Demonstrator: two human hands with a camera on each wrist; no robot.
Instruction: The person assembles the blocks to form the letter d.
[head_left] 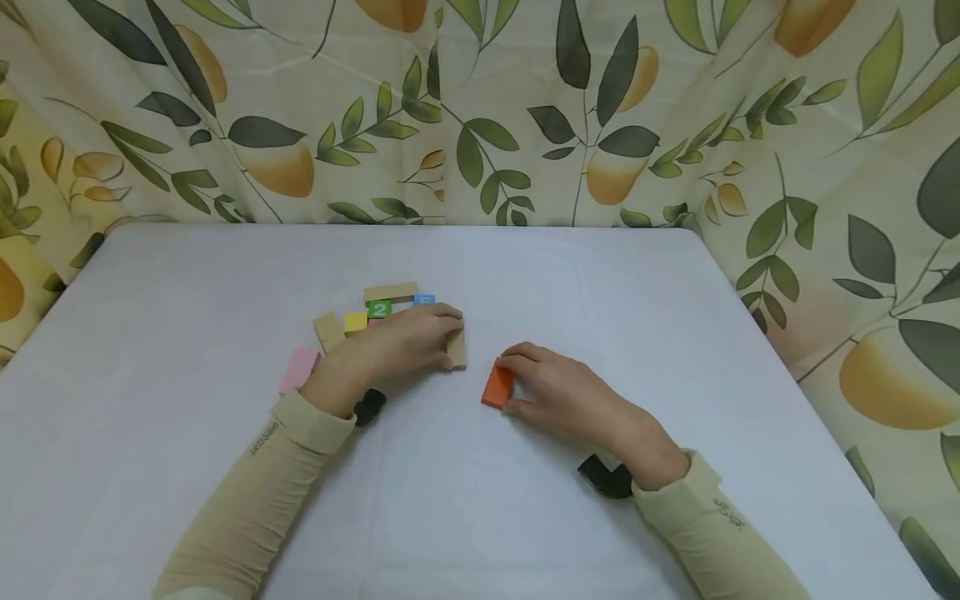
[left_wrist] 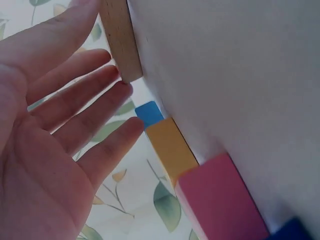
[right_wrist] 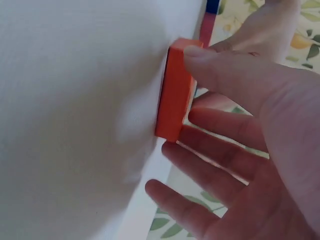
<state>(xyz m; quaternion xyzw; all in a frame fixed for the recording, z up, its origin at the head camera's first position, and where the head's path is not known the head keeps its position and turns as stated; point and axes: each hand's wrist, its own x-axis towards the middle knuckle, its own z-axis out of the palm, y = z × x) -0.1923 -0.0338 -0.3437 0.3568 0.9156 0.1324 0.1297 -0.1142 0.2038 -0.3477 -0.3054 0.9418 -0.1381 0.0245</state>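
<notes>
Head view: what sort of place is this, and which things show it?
Probably an indoor activity corner, though home or studio I cannot tell: a white table, leaf-and-fruit patterned cloth behind it, and small coloured blocks on top.

Left hand pinches, farther forward; right hand pinches too; sleeved forearms angle inward.

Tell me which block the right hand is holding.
The orange block: the right hand grips it, apart from the other blocks, which lie by the left hand.
</notes>
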